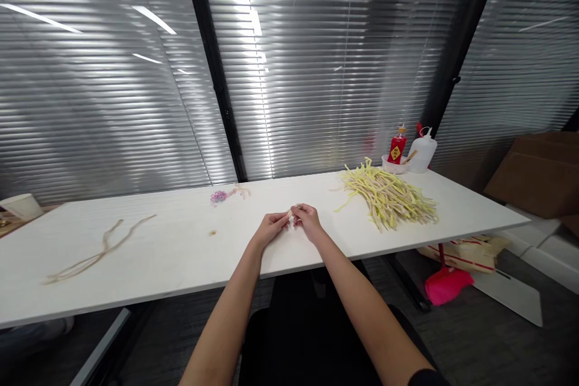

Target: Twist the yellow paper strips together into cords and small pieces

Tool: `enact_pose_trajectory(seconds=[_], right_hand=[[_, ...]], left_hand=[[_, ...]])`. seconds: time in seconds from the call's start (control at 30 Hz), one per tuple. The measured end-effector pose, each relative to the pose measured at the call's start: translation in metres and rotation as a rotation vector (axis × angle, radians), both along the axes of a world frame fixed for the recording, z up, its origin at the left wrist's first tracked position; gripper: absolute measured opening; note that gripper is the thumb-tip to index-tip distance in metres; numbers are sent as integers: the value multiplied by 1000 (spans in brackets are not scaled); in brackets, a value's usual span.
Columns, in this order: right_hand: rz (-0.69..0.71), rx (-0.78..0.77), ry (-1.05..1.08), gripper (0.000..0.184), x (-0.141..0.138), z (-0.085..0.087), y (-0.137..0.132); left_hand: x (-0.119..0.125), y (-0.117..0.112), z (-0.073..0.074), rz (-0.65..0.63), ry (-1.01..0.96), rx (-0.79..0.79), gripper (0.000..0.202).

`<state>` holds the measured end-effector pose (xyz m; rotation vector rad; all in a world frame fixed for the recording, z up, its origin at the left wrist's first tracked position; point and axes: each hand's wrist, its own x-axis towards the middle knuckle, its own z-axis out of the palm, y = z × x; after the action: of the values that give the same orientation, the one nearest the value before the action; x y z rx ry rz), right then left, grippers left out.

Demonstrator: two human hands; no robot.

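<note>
My left hand [270,227] and my right hand [306,219] meet over the middle of the white table [181,253]. Both are closed in a pinch on a small pale piece [292,211] held between their fingertips; it is too small to name. A pile of yellow and beige strips [389,196] lies to the right of my hands. Two long beige strips [97,250] lie on the table's left part. A small purple and pale bundle [224,195] rests beyond my left hand.
A red bottle [397,146], a white squeeze bottle [423,151] and a small bowl [394,164] stand at the back right. A paper cup [20,205] sits far left. A pink dustpan [446,283] and cardboard lie on the floor right. Blinds close the wall behind.
</note>
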<state>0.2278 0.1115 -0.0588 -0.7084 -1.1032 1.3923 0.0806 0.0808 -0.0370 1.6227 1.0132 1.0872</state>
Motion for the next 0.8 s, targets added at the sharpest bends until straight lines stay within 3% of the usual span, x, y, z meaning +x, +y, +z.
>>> enact_pose_trajectory(seconds=[0.3, 0.57, 0.8], right_hand=[[-47, 9, 1, 32, -2, -1, 1], [5, -59, 40, 30, 0, 2, 0], [69, -28, 39, 27, 1, 0, 1]], left_hand=[[-2, 7, -12, 64, 157, 147, 36], [-3, 7, -10, 24, 51, 17, 36], [-5, 9, -12, -11, -3, 10, 32]])
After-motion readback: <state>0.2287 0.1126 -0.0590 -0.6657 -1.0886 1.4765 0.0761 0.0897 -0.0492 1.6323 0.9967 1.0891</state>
